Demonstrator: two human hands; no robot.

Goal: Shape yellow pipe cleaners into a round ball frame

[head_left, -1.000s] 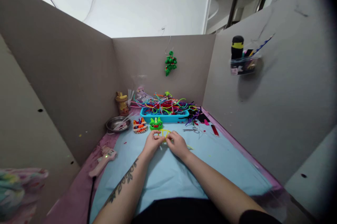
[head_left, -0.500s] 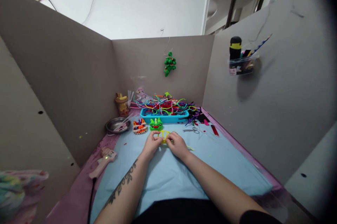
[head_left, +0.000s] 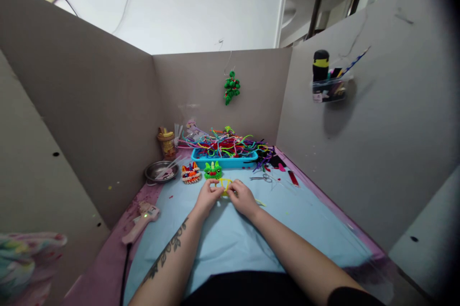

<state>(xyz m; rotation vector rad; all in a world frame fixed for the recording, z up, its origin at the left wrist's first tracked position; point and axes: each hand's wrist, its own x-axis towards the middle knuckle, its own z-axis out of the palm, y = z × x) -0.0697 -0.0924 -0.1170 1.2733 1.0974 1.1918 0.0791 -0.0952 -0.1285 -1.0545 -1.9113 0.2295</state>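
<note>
Because left hand (head_left: 211, 194) and right hand (head_left: 243, 196) both pinch thin yellow frame (head_left: 225, 180), over counter (head_left: 302, 229) just in front of green figure (head_left: 213, 170), uneven squeeze could bend its openwork. Loose yellow strand (head_left: 261, 203) beside right hand could snag if that hand shifts.

Honestly I can't read a single word here. The clear plastic box (head_left: 331, 94) on the grey right-hand wall (head_left: 359, 162) has a small pale label (head_left: 317, 97), too tiny for me to make out, and the dark marking (head_left: 153, 209) on my pale pink glue gun (head_left: 141, 224) is just a blur.
</note>
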